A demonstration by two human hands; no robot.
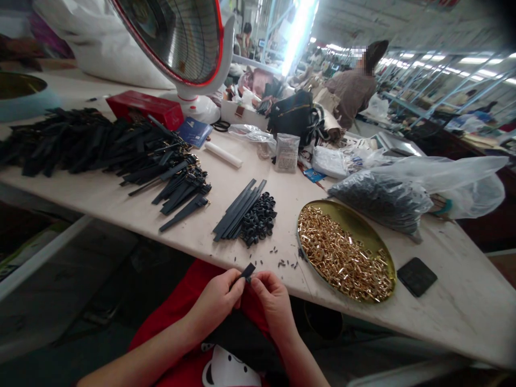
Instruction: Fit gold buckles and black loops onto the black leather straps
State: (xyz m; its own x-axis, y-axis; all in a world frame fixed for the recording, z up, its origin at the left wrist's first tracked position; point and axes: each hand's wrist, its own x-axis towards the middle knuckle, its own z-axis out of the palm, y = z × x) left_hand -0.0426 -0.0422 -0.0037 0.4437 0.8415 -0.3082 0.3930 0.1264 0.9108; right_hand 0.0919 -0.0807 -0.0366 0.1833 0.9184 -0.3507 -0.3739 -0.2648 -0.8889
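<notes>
Just off the table's front edge, my left hand (226, 290) pinches a short black strap (248, 270), whose flat end sticks up past the fingertips. My right hand (272, 298) is closed at the strap's lower part, thumb against fingers. Whatever lies between those fingertips is too small and covered to make out. Beyond the hands, several flat black strips (237, 210) lie side by side on the table. Against them sits a heap of small black loops (260, 217). To the right, a round gold tray (363, 217) holds a mass of gold-coloured metal buckles (342, 255).
A long pile of black straps with metal fittings (76, 142) covers the table's left. Behind stand a red-rimmed fan heater (181, 37), a red box (145, 109) and a black bag (292, 113). A filled plastic bag (382, 199) and a black square (417, 277) lie right. A person (350, 91) is farther back.
</notes>
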